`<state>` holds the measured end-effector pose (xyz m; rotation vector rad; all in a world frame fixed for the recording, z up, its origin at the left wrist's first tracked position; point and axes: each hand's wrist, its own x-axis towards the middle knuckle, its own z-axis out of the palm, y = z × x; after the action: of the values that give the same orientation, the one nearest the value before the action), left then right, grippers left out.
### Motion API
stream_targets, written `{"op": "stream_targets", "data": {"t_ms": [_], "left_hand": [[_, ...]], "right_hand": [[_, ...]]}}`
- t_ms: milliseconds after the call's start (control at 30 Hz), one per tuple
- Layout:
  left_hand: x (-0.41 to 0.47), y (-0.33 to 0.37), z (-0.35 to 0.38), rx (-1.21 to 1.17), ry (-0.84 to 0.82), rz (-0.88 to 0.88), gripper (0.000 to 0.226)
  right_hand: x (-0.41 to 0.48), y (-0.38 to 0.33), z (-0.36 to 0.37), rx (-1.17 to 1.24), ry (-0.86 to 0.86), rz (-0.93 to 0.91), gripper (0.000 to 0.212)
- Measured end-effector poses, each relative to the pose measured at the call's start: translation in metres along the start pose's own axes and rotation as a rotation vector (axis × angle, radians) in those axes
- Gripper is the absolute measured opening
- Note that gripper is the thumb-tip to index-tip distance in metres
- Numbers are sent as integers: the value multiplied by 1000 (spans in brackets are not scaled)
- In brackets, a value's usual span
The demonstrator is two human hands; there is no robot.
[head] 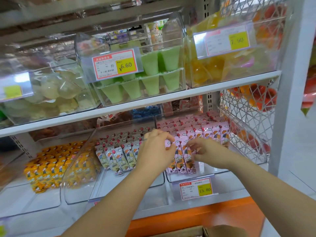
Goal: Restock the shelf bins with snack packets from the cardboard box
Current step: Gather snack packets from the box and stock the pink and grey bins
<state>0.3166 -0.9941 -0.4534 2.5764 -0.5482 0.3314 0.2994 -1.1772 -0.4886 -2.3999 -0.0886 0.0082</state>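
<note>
Reaching into the right clear bin (215, 169) on the lower shelf. Pinching the front row of pink packets (184, 160) with the left hand (156, 149). Right hand (207, 152) curled at their tops, grip too blurred to tell. Bare room between that row and the bin's front edge. Cardboard box (191, 233) below, at the bottom edge.

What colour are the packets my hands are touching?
The packets are pink, seen in the head view.
</note>
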Motion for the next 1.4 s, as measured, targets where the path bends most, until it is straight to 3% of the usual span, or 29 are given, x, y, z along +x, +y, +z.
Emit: {"op": "stream_targets", "data": {"t_ms": [367, 1000, 1167, 1400], "left_hand": [[-11, -13, 7, -19, -12, 31, 11], [-15, -13, 8, -108, -8, 33, 9], [-14, -13, 9, -109, -5, 37, 8], [-13, -14, 9, -96, -2, 37, 10]], "right_hand": [[14, 1, 4, -309, -37, -74, 52], [6, 7, -1, -154, 0, -90, 53], [8, 5, 3, -226, -85, -116, 48], [14, 1, 9, -303, -43, -110, 53]]}}
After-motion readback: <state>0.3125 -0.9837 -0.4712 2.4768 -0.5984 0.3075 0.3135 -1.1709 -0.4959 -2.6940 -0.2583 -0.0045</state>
